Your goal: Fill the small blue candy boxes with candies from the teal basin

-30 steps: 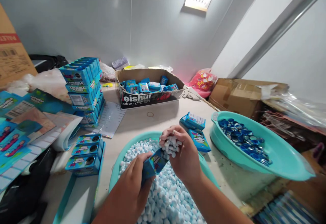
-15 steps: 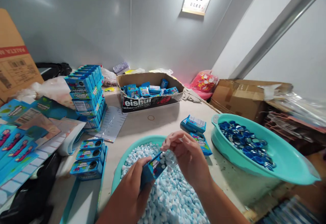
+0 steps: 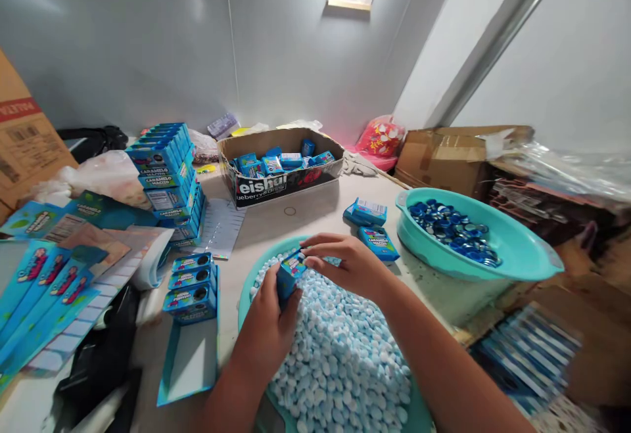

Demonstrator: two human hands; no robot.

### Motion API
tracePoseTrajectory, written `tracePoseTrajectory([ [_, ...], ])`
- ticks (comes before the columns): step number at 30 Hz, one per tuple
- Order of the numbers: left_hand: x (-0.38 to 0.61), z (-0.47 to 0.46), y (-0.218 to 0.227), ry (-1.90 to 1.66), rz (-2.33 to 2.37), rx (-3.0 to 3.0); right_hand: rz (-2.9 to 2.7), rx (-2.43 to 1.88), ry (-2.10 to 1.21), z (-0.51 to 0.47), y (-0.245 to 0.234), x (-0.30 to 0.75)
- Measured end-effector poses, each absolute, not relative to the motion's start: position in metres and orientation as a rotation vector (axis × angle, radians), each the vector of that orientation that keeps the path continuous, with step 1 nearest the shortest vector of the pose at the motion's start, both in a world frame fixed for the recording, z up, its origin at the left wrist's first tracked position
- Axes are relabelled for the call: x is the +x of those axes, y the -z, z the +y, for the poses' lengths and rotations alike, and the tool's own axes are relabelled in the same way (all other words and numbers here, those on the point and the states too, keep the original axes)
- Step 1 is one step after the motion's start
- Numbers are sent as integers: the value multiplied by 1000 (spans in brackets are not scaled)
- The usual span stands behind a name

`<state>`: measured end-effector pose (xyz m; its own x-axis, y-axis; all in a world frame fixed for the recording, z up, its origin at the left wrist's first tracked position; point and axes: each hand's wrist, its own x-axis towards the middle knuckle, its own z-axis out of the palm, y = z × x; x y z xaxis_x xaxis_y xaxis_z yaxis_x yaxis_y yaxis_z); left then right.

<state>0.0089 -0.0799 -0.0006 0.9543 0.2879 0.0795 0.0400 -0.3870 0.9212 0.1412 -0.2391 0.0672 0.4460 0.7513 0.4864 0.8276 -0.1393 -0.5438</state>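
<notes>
My left hand (image 3: 269,324) is wrapped around a small blue candy box (image 3: 290,274) with a printed top, held tilted over the near edge of a turquoise basin (image 3: 245,295). Heaped in that basin are white and pale-blue candies (image 3: 345,347). My right hand (image 3: 345,262) comes in from the right, its bent fingertips together at the upper right end of the box. Whatever lies between those fingertips is too small to tell. To the left, several filled candy boxes with round dark windows (image 3: 192,288) stand in the far end of a long blue display tray (image 3: 190,370).
Behind stands a carton of blue packs (image 3: 288,186). Stacked display boxes (image 3: 167,177) and flat printed cardboard (image 3: 44,288) are at left. Two blue packs (image 3: 377,242) lie right of the basin. A second turquoise basin (image 3: 522,246) holds blue round pieces (image 3: 453,232).
My right hand has come down and closer to the box; the candies and clear piece seen by its fingers no longer show. The box tilts less. The whole view has shifted.
</notes>
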Motion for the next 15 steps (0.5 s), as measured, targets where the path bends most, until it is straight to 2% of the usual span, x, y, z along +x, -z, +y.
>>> tracePoseTrajectory([
  [7,7,-74,0,-219,107,2034,-1301,-1898,175,-252,-79,135],
  [15,6,-78,-7,-247,241,1989,-1326,-1836,58,-246,-72,142],
])
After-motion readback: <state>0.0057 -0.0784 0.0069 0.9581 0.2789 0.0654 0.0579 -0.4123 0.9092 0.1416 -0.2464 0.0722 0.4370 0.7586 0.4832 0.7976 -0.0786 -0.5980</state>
